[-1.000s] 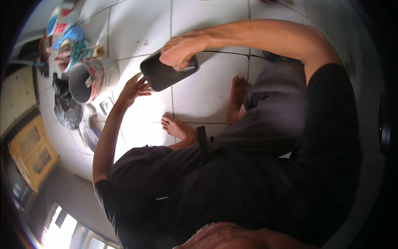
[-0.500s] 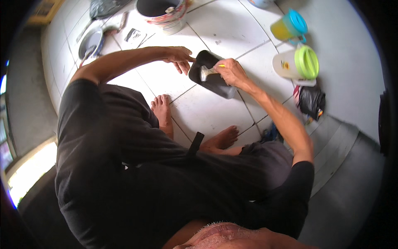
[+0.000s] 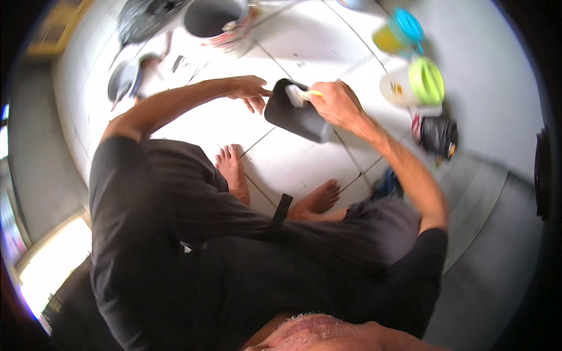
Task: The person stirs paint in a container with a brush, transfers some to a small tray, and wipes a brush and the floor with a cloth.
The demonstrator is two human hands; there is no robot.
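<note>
A paintbrush [image 3: 297,95] with pale bristles and a yellow handle is in my right hand [image 3: 339,104], whose fingers are wrapped round the handle. Its bristles are over the far end of a deep black rectangular tray [image 3: 301,121]. My left hand [image 3: 248,92] is at the tray's left edge, its fingers apart and one fingertip reaching the rim. Whether that fingertip supports the tray cannot be made out. Beneath the tray are white floor tiles, and my bare feet [image 3: 231,169] are on the near side of it.
Beyond my left hand stands a large bucket [image 3: 216,20] with a smeared side. A round pan [image 3: 124,81] and a dark plastic bag [image 3: 146,20] lie at the far left. Two lidded jugs, one blue-topped [image 3: 401,32] and one green-topped [image 3: 413,85], stand right, near a black bag [image 3: 438,136].
The brush has risen toward the far rim of the tray along with my right hand. My left hand stays beside the tray's edge. The whole view has shifted slightly.
</note>
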